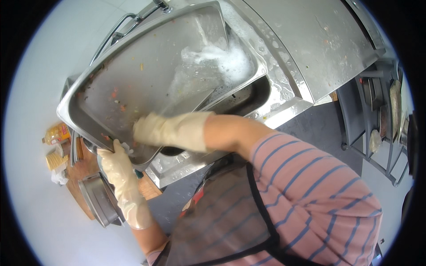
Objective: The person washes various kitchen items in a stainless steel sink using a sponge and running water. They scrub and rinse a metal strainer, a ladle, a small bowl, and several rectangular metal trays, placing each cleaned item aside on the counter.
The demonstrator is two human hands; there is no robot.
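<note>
A large, deep stainless-steel pan (156,66) rests tilted across the sink (239,96). White suds (219,60) and water lie toward its far right end, and food scraps (114,94) are scattered over its bottom on the left. My left hand (116,166), in a cream rubber glove, grips the pan's near left rim with the thumb over the edge. Inside the pan, near its lower left corner, is my right hand (151,129), gloved alike and blurred by motion. Whether it holds anything cannot be made out.
A chrome faucet (133,20) stands behind the pan. Left, a wooden surface (78,176) bears a lidded metal pot (100,196) and a bottle of yellow liquid (56,134). A steel counter (319,43) extends right, beside a grey rack (359,109) holding metal containers.
</note>
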